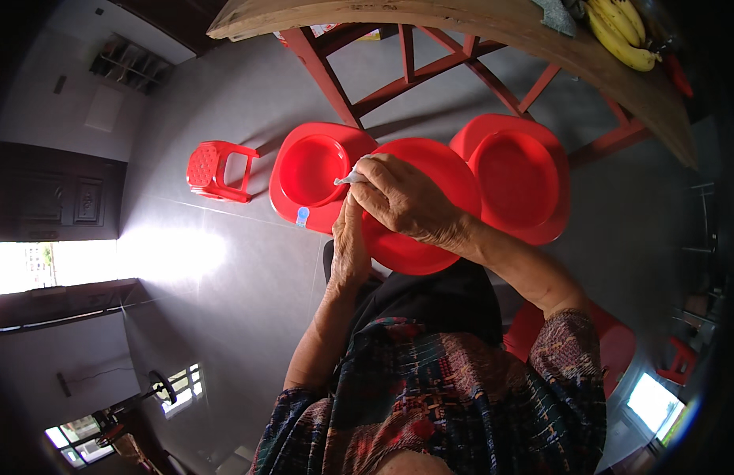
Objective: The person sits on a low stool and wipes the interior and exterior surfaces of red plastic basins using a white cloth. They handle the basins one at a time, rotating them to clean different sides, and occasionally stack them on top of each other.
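A large round red basin (418, 249) rests over my lap, tilted a little. My left hand (350, 247) grips it at the left edge, fingers close together and pointing away from me. Across its far left part reaches my right hand (406, 199), closed on a crumpled whitish cloth (353, 176) at the rim. The fingertips of both hands nearly meet there; the basin's rim behind them is partly hidden. Just left of it, a red stool (335, 219) carries a smaller round red basin (310, 172). Another red basin (515, 176) sits on a red stool (562, 190) to the right.
A small red plastic stool (218, 170) stands on the grey floor at the left. Beyond the basins is a wooden table (462, 17) with reddish legs and crossbars. Bananas (618, 33) lie on its right end. A red seat (612, 340) shows behind my right elbow.
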`<state>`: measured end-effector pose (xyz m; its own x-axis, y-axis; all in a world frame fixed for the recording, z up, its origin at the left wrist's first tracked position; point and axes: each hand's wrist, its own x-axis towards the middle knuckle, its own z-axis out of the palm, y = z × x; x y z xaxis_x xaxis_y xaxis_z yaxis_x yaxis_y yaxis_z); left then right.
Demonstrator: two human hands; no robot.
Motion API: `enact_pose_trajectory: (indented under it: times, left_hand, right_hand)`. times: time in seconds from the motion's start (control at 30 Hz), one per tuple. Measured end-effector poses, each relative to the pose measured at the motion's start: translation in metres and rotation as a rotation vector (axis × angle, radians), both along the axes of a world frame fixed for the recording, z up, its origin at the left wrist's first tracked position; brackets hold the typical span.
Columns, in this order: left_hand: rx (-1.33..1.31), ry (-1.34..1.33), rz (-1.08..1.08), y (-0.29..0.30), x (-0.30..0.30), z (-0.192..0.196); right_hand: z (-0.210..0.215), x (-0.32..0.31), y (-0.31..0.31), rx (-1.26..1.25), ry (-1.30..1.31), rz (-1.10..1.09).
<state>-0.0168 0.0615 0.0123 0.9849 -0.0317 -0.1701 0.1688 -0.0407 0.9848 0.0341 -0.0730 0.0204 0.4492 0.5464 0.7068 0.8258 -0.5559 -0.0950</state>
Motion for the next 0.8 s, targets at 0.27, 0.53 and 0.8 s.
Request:
enact_pose_trajectory:
  times: [0.27,0.53,0.8]
  left_hand:
    - [-0.443,0.067,0.131,0.005,0.001,-0.009]
    - [-0.286,0.002,0.185,-0.009,-0.003,-0.017]
    - [-0.47,0.103,0.2,-0.012,-0.004,-0.024]
  right_hand:
    - [-0.011,0.022,-0.042,0.014,-0.033,-0.343]
    - [-0.024,-0.007,-0.019,-0.031,0.17,-0.53]
    - [-0.015,-0.007,0.023,0.338,0.697,-0.172]
